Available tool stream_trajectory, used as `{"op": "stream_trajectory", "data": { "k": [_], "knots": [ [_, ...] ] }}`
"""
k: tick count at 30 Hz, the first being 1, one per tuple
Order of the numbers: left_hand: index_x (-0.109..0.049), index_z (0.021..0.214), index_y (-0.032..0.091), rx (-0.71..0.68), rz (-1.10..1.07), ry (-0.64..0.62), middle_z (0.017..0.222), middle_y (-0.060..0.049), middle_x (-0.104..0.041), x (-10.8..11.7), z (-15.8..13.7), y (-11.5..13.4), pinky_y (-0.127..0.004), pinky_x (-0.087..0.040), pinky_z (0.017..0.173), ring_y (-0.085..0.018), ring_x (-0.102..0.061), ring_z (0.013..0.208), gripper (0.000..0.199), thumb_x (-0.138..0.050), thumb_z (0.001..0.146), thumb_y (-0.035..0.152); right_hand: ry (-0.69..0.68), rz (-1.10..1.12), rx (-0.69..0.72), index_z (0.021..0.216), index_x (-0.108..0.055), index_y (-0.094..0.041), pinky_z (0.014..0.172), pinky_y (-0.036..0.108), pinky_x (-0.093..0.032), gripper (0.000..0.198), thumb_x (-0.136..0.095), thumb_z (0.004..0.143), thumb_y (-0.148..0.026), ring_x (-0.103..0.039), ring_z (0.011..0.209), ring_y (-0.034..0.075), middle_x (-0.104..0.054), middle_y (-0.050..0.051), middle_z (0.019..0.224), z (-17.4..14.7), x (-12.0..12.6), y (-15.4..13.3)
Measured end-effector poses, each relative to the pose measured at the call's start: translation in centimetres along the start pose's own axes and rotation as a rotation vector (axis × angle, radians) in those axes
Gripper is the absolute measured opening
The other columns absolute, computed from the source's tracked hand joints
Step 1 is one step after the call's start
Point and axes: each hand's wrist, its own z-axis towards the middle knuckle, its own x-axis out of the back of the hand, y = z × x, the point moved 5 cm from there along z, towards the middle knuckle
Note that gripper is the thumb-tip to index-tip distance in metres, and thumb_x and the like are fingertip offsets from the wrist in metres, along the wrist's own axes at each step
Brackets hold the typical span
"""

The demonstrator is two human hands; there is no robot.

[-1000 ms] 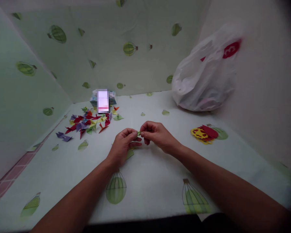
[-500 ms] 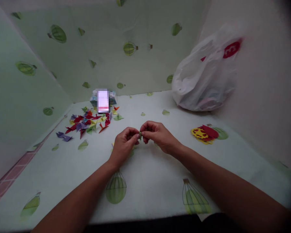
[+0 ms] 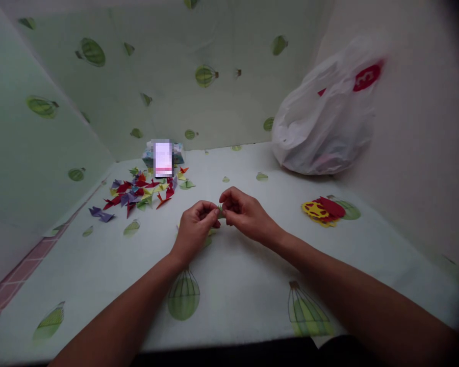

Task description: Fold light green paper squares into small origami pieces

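Between my hands, just above the middle of the table, is a small piece of folded green paper point(image 3: 221, 210), mostly covered by fingertips. My left hand point(image 3: 196, 224) is closed, pinching its left side between thumb and forefinger. On the other side my right hand point(image 3: 248, 214) is curled, its thumb at the paper's right edge and its forefinger raised slightly above. How firmly the right fingers grip is hard to see. Some yellow-green paper point(image 3: 211, 232) shows partly behind the left hand on the table.
Many folded paper pieces point(image 3: 132, 196) in red, purple, yellow, green and orange lie at back left. Behind them a lit phone point(image 3: 162, 159) leans on a tissue pack point(image 3: 179, 153). A white plastic bag point(image 3: 321, 127) stands back right; red and yellow cutouts point(image 3: 321, 210) lie before it.
My right forefinger has lifted and spread away from the thumb, and the right hand has turned slightly. More light green of the paper shows. My left hand has stayed in place.
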Motion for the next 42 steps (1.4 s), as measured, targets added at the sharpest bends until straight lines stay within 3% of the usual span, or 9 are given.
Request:
{"op": "stream_trajectory", "data": {
  "k": [18,30,36,42],
  "knots": [
    [-0.063,0.084,0.015,0.164,-0.282,-0.066,0.072,0.003,-0.061,-0.5,0.3,-1.4,-0.022,-0.047,0.062,-0.008,-0.058,0.059,0.018,-0.073,0.075,0.027,0.010,0.071,0.047,0.090,-0.050,-0.021,0.056,0.025,-0.037,0.013,-0.055,0.080,-0.014,-0.046,0.061,0.010,-0.048,-0.006,0.069,0.0,-0.1,0.1],
    [-0.062,0.083,0.015,0.111,-0.140,-0.064,0.072,0.001,-0.062,-0.2,0.3,-1.2,-0.023,-0.045,0.060,-0.009,-0.057,0.059,0.022,-0.070,0.080,0.035,-0.064,0.164,0.070,0.090,-0.049,-0.021,0.054,0.025,-0.039,0.014,-0.054,0.081,-0.012,-0.048,0.059,0.010,-0.048,-0.006,0.069,0.0,-0.3,-0.1],
    [-0.060,0.083,0.015,0.117,-0.256,-0.101,0.073,0.002,-0.060,-0.4,0.4,-1.5,-0.022,-0.044,0.060,-0.008,-0.055,0.059,0.022,-0.072,0.079,0.034,-0.076,0.267,0.009,0.090,-0.047,-0.021,0.052,0.025,-0.042,0.015,-0.057,0.080,-0.016,-0.049,0.055,0.009,-0.050,-0.006,0.072,0.2,-0.4,-0.1],
    [-0.062,0.082,0.015,0.048,-0.094,-0.055,0.071,0.003,-0.061,-0.2,0.3,-0.7,-0.022,-0.045,0.058,-0.009,-0.057,0.058,0.021,-0.070,0.080,0.034,-0.054,0.122,0.077,0.089,-0.048,-0.021,0.054,0.024,-0.038,0.013,-0.054,0.081,-0.012,-0.046,0.059,0.009,-0.048,-0.006,0.069,0.1,-0.2,-0.3]
  ]
}}
